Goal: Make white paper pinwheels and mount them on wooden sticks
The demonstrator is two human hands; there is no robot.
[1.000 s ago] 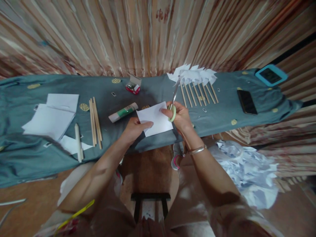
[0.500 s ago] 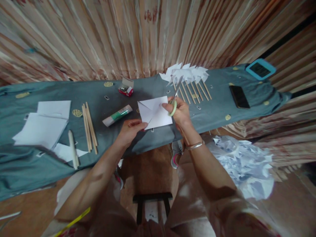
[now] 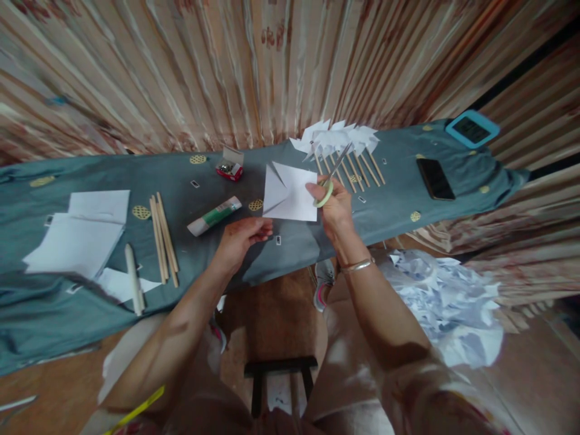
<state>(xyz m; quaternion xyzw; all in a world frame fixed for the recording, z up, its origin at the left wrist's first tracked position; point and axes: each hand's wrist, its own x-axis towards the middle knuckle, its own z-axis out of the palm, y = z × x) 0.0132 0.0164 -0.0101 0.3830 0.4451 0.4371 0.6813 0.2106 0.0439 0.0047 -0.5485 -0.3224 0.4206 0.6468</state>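
Right grip [image 3: 336, 210]: closed around scissors [image 3: 330, 190], slit paper [image 3: 293, 198] | left grip [image 3: 239, 239]: half-open, apparently holding nothing, near surface's [image 3: 294, 255] front edge

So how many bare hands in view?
2. The left hand is just below the lower left corner of the white paper, holding nothing visible. The right hand holds the paper's right side and the scissors. No other hand shows.

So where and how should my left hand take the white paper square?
Probably pinch the white paper square at its left edge, between the two cuts, with your left hand coming from the left. That thin edge is free, while your right hand grips the opposite edge.
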